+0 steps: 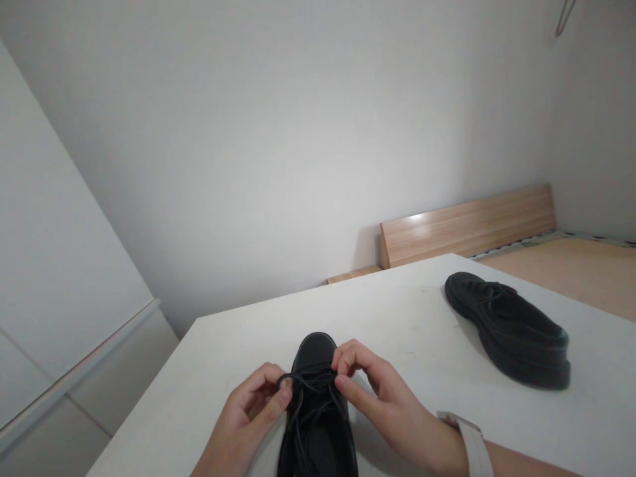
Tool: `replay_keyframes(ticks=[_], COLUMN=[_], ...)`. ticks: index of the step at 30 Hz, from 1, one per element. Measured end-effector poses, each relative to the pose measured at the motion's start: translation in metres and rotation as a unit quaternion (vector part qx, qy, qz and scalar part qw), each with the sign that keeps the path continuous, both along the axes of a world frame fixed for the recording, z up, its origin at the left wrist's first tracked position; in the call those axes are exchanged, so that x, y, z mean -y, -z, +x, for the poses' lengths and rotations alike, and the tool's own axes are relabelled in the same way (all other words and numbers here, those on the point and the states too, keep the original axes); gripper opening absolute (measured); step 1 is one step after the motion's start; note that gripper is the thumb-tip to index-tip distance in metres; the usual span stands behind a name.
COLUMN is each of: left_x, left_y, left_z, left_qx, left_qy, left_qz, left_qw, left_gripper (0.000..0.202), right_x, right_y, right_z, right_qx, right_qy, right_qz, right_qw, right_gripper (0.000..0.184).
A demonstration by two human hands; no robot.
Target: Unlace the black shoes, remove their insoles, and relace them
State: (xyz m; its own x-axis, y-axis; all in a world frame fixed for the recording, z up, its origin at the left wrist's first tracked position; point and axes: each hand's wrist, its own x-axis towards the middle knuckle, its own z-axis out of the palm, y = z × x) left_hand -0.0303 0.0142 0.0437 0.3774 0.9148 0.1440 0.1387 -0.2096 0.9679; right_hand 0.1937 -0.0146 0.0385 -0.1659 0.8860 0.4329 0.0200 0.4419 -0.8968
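A black lace-up shoe rests on the white table with its toe pointing away from me; its heel runs out of the bottom of the view. Black shoelaces lie loosely crossed over its opening. My left hand, at the shoe's left side, pinches a loop of the shoelace between thumb and fingers. On the other side my right hand has its thumb and fingertips closed at the lace by the eyelets. What exactly those right fingertips grip is partly hidden. A pale band circles the right wrist.
Another black shoe, laced, stands on the white table to the right. Beyond the table's far edge are a wooden headboard and a tan bed surface. A white cabinet stands at the left, with a pale wall behind.
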Motion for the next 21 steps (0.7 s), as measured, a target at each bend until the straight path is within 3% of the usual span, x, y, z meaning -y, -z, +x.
replay_keyframes(ticks=[5, 9, 13, 21], left_x=[0.002, 0.004, 0.003, 0.005], left_y=[-0.003, -0.004, -0.002, -0.002], left_z=[0.002, 0.007, 0.006, -0.002], left_qx=[0.106, 0.195, 0.224, 0.259], left_qy=[-0.042, -0.041, -0.053, 0.013], left_qz=[-0.034, -0.068, -0.083, -0.114], left_qw=[0.993, 0.978, 0.97, 0.959], left_gripper=[0.037, 0.04, 0.038, 0.036], right_x=[0.002, 0.001, -0.004, -0.002], right_y=[0.001, 0.003, 0.002, -0.014], right_z=[-0.004, -0.006, -0.007, 0.003], right_qx=[-0.006, -0.084, -0.156, -0.342], right_qy=[0.035, 0.0, -0.034, -0.105], right_qz=[-0.041, -0.082, -0.127, -0.192], right_qw=[0.999, 0.993, 0.979, 0.914], right_gripper=[0.031, 0.038, 0.045, 0.032])
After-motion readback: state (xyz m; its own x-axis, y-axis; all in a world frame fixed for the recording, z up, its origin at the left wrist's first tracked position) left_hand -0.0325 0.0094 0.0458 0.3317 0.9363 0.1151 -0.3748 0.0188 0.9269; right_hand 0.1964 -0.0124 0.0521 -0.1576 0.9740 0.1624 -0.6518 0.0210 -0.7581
